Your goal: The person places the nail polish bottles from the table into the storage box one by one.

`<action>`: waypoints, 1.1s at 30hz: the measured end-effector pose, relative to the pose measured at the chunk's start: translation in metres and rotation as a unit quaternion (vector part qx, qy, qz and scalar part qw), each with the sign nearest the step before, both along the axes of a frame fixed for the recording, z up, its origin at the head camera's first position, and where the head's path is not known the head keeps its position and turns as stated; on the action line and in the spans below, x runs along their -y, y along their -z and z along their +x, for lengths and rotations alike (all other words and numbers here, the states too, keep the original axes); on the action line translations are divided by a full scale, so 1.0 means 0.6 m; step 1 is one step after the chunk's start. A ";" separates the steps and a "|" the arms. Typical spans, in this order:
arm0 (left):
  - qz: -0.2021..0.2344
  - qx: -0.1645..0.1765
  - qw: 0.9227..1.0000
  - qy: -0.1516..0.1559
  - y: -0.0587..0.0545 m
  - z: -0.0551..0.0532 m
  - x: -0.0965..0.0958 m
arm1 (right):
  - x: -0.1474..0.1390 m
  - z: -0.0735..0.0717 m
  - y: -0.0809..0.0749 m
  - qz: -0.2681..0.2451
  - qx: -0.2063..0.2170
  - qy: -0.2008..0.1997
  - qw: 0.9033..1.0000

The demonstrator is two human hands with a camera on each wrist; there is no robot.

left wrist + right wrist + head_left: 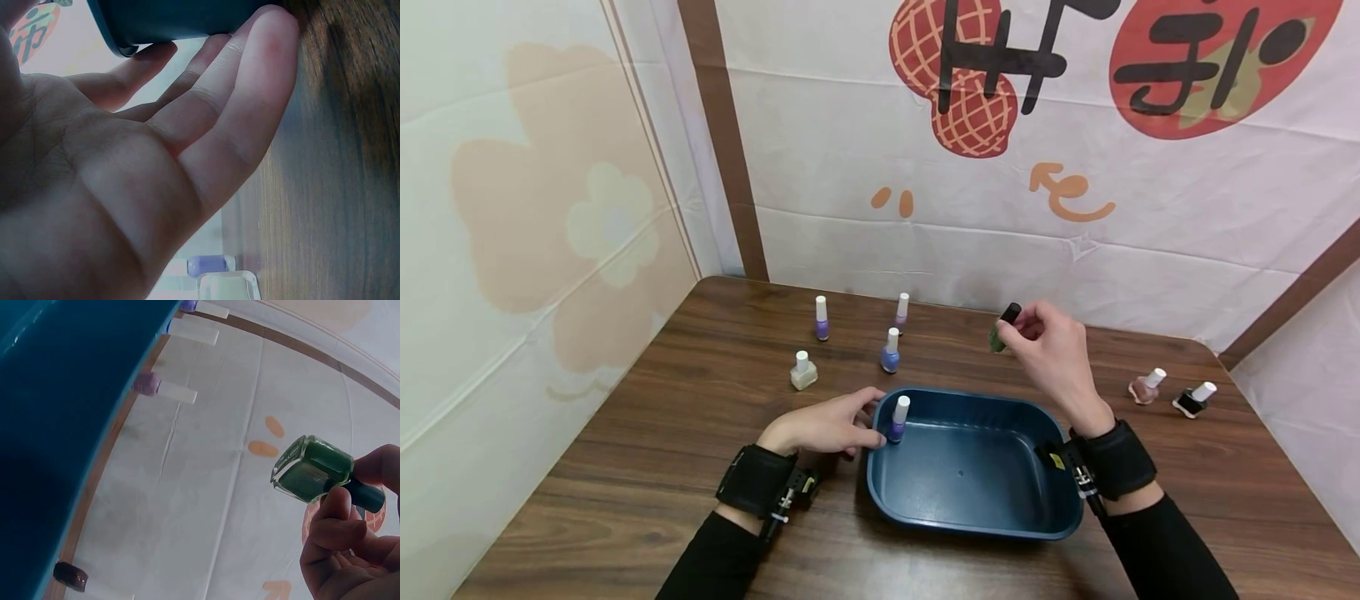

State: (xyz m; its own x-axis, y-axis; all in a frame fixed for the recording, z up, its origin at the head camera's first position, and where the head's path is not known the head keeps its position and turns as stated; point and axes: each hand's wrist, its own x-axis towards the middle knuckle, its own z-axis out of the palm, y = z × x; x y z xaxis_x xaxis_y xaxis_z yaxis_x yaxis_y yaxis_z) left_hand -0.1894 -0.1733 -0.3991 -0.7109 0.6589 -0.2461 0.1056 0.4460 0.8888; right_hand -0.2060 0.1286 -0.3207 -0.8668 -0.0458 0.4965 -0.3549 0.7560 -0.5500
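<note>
My right hand point(1056, 354) pinches a green nail polish bottle point(312, 469) by its black cap, raised above the tabletop beyond the tray. In the right wrist view the bottle is tilted and its glass faces the camera. My left hand point(831, 423) holds the left edge of a dark blue tray point(962, 523), thumb over the rim and fingers against the outer wall point(181, 15). Inside the tray, by that thumb, a purple nail polish bottle point(898, 421) with a white cap stands upright.
Behind the tray stand a purple bottle point(822, 321), a lilac bottle point(902, 312), a blue bottle point(891, 354) and a pale bottle point(803, 372). On the right are a pinkish-brown bottle point(1145, 389) and a black bottle point(1192, 402). Printed curtains point(850, 125) border the wooden table point(625, 467).
</note>
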 end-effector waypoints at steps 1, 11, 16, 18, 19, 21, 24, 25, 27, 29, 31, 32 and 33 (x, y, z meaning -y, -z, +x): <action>0.000 0.000 1.000 0.000 0.000 0.000 0.000 | 0.002 0.001 0.001 0.001 0.003 -0.001 1.000; 0.000 0.003 1.000 0.000 -0.001 -0.002 -0.001 | 0.024 0.008 0.005 0.021 0.026 -0.028 0.999; 0.000 0.004 1.000 0.000 -0.003 -0.001 -0.001 | 0.031 0.012 0.009 0.034 0.045 -0.042 0.998; 0.000 0.005 1.000 0.000 -0.003 -0.001 -0.001 | 0.034 0.014 0.011 0.039 0.054 -0.048 0.997; 0.000 0.005 1.000 0.000 -0.004 -0.001 -0.001 | 0.036 0.015 0.013 0.042 0.058 -0.051 0.996; 0.000 0.006 1.000 -0.001 -0.004 -0.001 -0.001 | 0.038 0.016 0.016 0.047 0.063 -0.058 0.995; -0.001 0.005 1.000 -0.001 -0.004 -0.001 -0.001 | 0.043 0.019 0.021 0.052 0.067 -0.067 0.994; -0.001 0.005 1.000 -0.001 -0.004 -0.001 -0.001 | 0.045 0.019 0.022 0.053 0.068 -0.069 0.994; -0.002 0.006 1.000 -0.001 -0.004 -0.001 -0.001 | 0.048 0.021 0.024 0.056 0.073 -0.074 0.993; -0.005 0.006 1.000 -0.002 -0.004 -0.002 -0.001 | 0.051 0.022 0.026 0.060 0.078 -0.079 0.992; -0.005 0.006 1.000 -0.002 -0.004 -0.002 -0.001 | 0.053 0.024 0.028 0.065 0.084 -0.086 0.991; -0.005 0.007 1.000 -0.002 -0.004 -0.002 -0.001 | 0.055 0.025 0.029 0.066 0.088 -0.090 0.990; -0.005 0.008 1.000 -0.002 -0.004 -0.002 -0.001 | 0.056 0.026 0.031 0.068 0.092 -0.092 0.989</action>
State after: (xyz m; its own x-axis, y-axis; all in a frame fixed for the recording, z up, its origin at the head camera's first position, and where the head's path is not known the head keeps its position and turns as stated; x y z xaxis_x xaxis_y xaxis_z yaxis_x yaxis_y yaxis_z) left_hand -0.1908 -0.1727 -0.3966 -0.7098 0.6530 -0.2641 0.0902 0.4561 0.8854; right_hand -0.1906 0.0952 -0.3392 -0.9127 -0.2664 0.3098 -0.3967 0.7590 -0.5163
